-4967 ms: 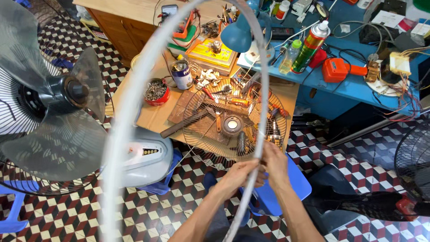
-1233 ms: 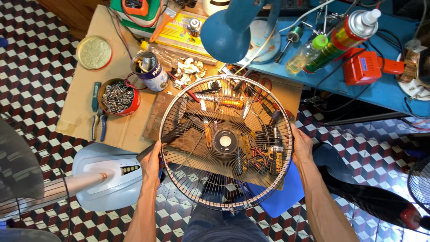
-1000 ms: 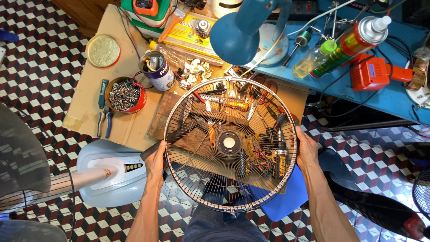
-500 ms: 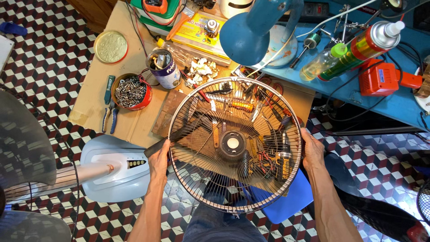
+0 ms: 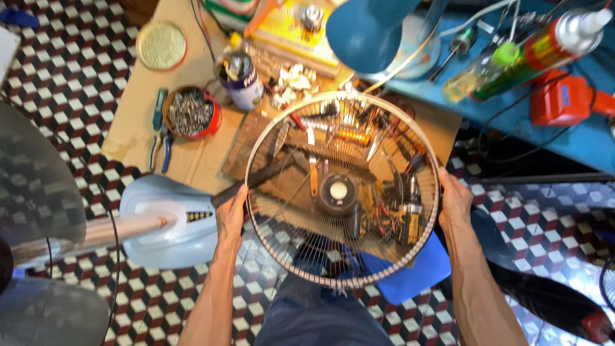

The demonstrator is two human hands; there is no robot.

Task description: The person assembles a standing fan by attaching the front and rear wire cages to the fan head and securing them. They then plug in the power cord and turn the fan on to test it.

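I hold a round wire fan guard (image 5: 343,192) flat in front of me, over my lap. My left hand (image 5: 230,214) grips its left rim and my right hand (image 5: 453,200) grips its right rim. A dark hub with a pale centre sits in the middle of the guard. Through the wires I see tools on a low wooden table (image 5: 138,138). The pale blue fan base (image 5: 168,221) with its pole lies just left of my left hand.
On the table stand a red bowl of screws (image 5: 190,113), blue-handled pliers (image 5: 158,131), a round tin lid (image 5: 161,45) and a can (image 5: 241,80). A blue desk lamp (image 5: 368,29), spray can (image 5: 541,48) and red device (image 5: 560,99) are beyond. Fan blades (image 5: 35,186) loom left.
Five seconds ago the guard stood on edge, close to the camera, both hands at its bottom. Now it lies flat between my hands, and over the last second it shifted slightly right.
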